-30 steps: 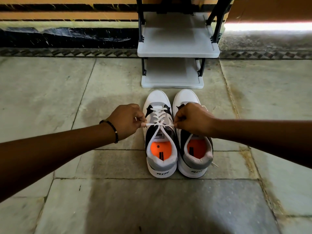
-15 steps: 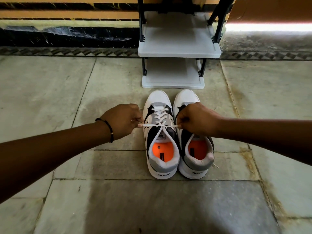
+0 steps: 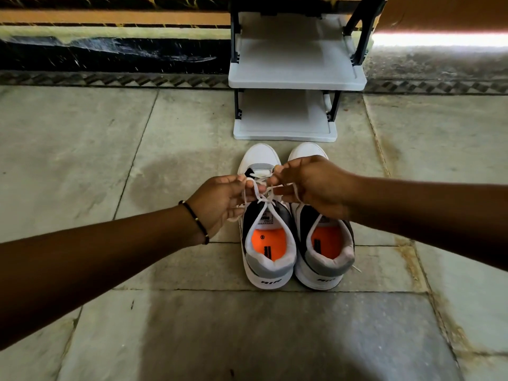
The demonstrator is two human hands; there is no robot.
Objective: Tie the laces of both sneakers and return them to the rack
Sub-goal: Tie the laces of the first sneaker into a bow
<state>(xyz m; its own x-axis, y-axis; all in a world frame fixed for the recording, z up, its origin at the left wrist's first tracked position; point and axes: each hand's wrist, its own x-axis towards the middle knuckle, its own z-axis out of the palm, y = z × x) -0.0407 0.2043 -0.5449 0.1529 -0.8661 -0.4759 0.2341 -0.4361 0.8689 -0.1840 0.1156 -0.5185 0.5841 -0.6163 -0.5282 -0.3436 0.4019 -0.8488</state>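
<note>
Two white, grey and black sneakers with orange insoles stand side by side on the stone floor, toes pointing at the rack. Over the left sneaker (image 3: 268, 254) my left hand (image 3: 220, 200) and my right hand (image 3: 310, 185) each pinch a strand of its white lace (image 3: 261, 198), lifted and crossed above the tongue. My right hand hides the front of the right sneaker (image 3: 328, 253), whose lace tip lies loose by its heel. The grey shoe rack (image 3: 297, 78) stands just beyond the toes, both visible shelves bare.
A dark skirting and patterned border (image 3: 110, 78) run along the wall behind the rack. Large stone floor tiles (image 3: 82, 149) stretch to the left, right and in front of the sneakers.
My hands had the lace pulled taut sideways; now they have come together and risen above the left sneaker, with the lace strands crossed between the fingers.
</note>
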